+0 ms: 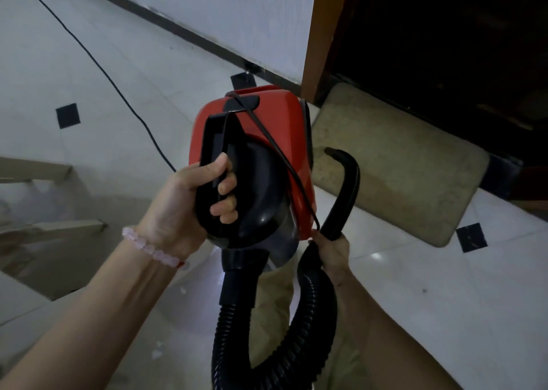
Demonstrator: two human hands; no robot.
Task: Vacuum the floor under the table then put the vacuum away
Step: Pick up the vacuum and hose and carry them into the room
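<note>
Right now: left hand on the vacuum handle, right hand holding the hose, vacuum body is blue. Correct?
Not quite. The vacuum body is red, not blue, as the head view shows. The rest holds: the left hand grips the vacuum's black handle and the right hand holds the black hose.

A red-and-black handheld vacuum point(267, 140) held aloft above the tiled floor, its ribbed black hose point(299, 324) looping below.

Beige doormat point(397, 164) beside wooden door frame point(318, 34)
</note>
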